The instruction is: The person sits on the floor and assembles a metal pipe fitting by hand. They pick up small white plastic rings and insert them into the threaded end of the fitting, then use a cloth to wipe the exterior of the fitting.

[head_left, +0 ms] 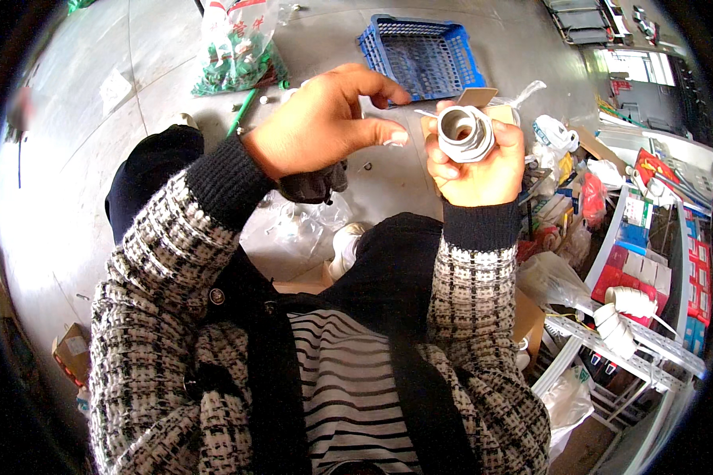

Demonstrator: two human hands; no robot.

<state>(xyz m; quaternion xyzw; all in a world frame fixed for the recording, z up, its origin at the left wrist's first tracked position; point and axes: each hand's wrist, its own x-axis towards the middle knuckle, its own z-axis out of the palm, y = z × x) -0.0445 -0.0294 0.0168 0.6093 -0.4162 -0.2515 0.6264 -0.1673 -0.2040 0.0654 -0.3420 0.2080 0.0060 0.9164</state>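
Note:
My right hand point(483, 174) grips a whitish threaded pipe fitting point(466, 134) with a hexagonal collar, its round opening turned up. Behind the fitting, a small tan card-like piece point(478, 96) sticks up by the fingers; whether the hand holds it too, I cannot tell. To the left, my left hand point(325, 119) hangs in the air with thumb and index finger apart and nothing seen between them. A gap separates its fingertips from the fitting. The other fingers of that hand are curled and partly hidden.
A blue plastic crate point(424, 59) lies on the floor ahead. Left of it stands a clear bag of green fittings point(240, 51), near a green rod point(244, 111). Clear plastic wrap point(297, 226) lies by my feet. Shelving with boxes point(630, 273) and piled goods fills the right side.

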